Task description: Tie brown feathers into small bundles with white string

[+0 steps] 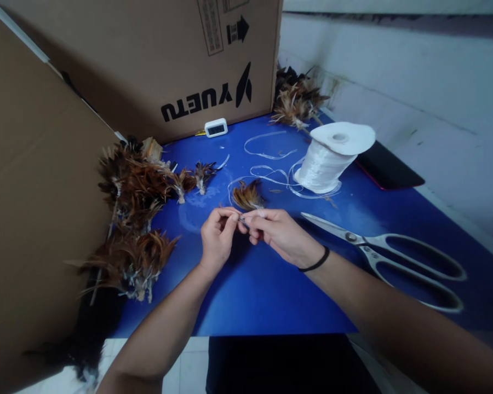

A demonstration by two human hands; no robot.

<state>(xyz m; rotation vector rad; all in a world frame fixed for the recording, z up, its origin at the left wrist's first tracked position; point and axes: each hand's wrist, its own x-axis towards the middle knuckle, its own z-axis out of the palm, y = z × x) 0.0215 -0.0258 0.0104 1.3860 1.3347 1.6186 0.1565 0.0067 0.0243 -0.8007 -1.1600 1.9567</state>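
Over the middle of the blue table (271, 290), my left hand (217, 238) and my right hand (277, 232) meet fingertip to fingertip. Both pinch the stem end of a small bundle of brown feathers (247, 197), which fans out away from me just past my fingers. A thin white string (267, 176) loops across the table from the feathers toward a white spool of string (331, 156) at the right. A black band sits on my right wrist.
Tied feather bundles (133, 219) lie heaped at the table's left, with two small ones (191, 179) nearby and more feathers (298, 101) at the back. Large scissors (390, 254) rest at right. Cardboard boxes (168, 60) wall the left and back; a small white device (216, 127) and dark tablet (388, 167) lie beyond.
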